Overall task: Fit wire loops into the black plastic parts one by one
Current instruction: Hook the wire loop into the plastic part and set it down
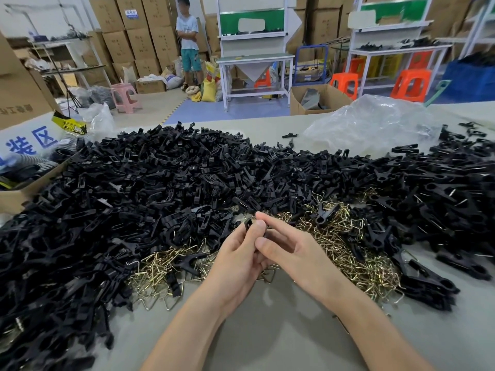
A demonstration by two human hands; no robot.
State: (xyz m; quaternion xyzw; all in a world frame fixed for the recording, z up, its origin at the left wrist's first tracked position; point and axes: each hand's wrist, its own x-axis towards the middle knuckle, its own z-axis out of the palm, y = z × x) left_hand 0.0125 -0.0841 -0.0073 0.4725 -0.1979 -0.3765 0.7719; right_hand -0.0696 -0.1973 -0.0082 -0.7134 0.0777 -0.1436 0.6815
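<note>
**Inspector:** Start nearest. The hands?

**Assessor:** Both are over the grey table [267,333], forearms coming in from its near edge. The left hand [235,255] has its fingers curled round one black plastic part [249,224] and holds it clear of the stock. I judge this is so its opening faces the other hand. The right hand [294,253] is half open, forefinger tip on the part and thumb against the left fingers. I cannot tell whether it pinches a loop (the fingers hide the joint).

**Inspector:** The loops?

**Assessor:** The wire loops [364,266] lie loose on the table, just beyond the hands and to either side. One triangular loop shows just under the hands. The placement suits a short reach.

**Inspector:** Beyond that?

**Assessor:** The heap of black parts [160,183] banks round the loops from left to right and touches them. Behind it are a crumpled plastic bag [372,124] on the right and a cardboard box [21,103] on the left. Far off, a person [187,36] stands by stacked cartons [139,36], taking no part.

**Inspector:** Stage?

**Assessor:** One fitting in hand, in my judgement, and much stock remains.
</note>
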